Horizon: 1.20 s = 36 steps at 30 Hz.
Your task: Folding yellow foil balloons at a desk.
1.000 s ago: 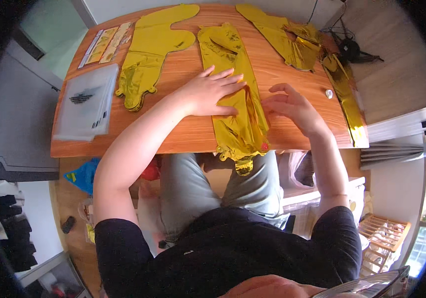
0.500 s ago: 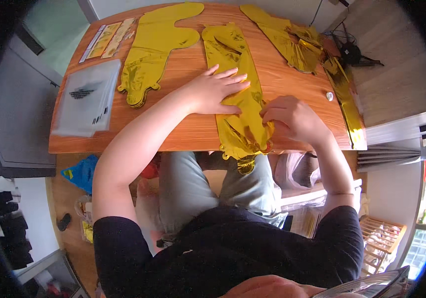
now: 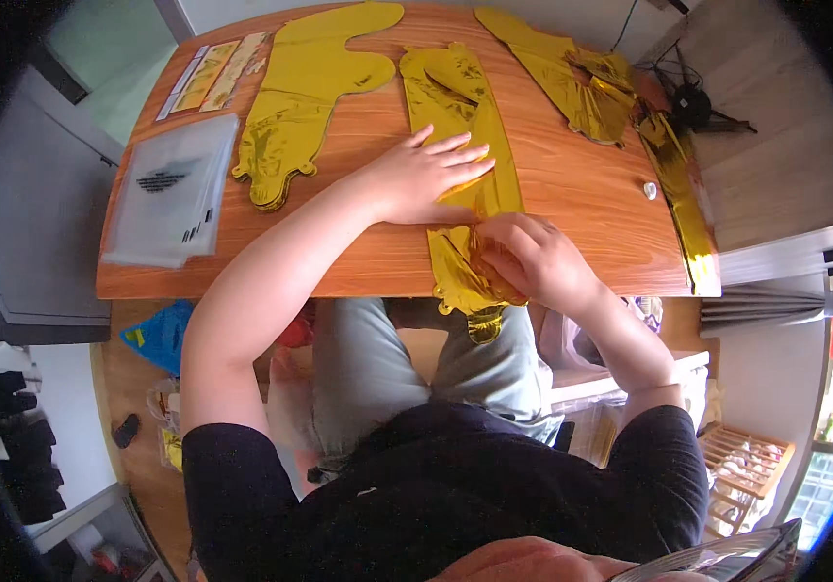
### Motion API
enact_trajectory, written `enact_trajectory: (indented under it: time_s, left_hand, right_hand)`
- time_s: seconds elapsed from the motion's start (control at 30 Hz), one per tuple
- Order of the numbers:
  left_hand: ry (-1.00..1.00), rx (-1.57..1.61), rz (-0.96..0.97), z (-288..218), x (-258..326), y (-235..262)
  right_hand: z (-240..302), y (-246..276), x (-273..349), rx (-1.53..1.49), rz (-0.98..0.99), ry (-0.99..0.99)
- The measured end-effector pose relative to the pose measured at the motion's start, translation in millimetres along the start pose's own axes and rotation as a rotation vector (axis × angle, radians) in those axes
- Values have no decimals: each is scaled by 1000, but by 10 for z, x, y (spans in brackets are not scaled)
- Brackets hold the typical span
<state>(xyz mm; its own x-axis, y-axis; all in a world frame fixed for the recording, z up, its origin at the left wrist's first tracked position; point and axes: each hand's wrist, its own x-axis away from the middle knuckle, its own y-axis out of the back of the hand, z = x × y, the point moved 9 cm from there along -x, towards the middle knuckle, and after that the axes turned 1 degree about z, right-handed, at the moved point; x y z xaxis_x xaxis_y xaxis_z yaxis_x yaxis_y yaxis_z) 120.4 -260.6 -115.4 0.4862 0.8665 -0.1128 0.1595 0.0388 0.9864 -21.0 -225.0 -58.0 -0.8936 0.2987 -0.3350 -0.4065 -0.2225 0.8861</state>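
A long flat gold foil balloon (image 3: 455, 107) lies down the middle of the wooden table (image 3: 571, 184), its near end hanging over the table's front edge. My left hand (image 3: 421, 175) lies flat on it, fingers spread, pressing it to the table. My right hand (image 3: 531, 257) is closed on the crumpled near end of the balloon at the table's edge.
Another flat gold balloon (image 3: 305, 92) lies at the left, more gold foil pieces (image 3: 571, 73) at the back right and along the right edge. A clear plastic bag (image 3: 176, 189) and a printed card (image 3: 212, 76) lie far left. A small white cap (image 3: 649, 190) sits at right.
My right hand has slid toward me along the balloon and bunched up its near end. My left hand stays pressed on the balloon.
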Motion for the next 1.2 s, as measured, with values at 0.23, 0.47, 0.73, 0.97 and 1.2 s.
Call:
enact_trajectory:
  time_s: [0.23, 0.47, 0.73, 0.97, 1.2]
  left_hand:
    - [29, 50, 45, 11, 16, 38]
    - [-2, 13, 46, -50, 27, 81]
    - [6, -7, 56, -52, 43, 70]
    - [1, -10, 62, -50, 36, 57]
    - [2, -12, 44, -38, 34, 47]
  right_hand:
    - [81, -15, 5, -34, 40, 120]
    - [-144, 28, -13, -266, 51, 30]
    - [-348, 138, -131, -87, 115, -105]
    - [-467, 103, -154, 89, 170, -208]
    - [-392, 86, -196, 127, 256, -219]
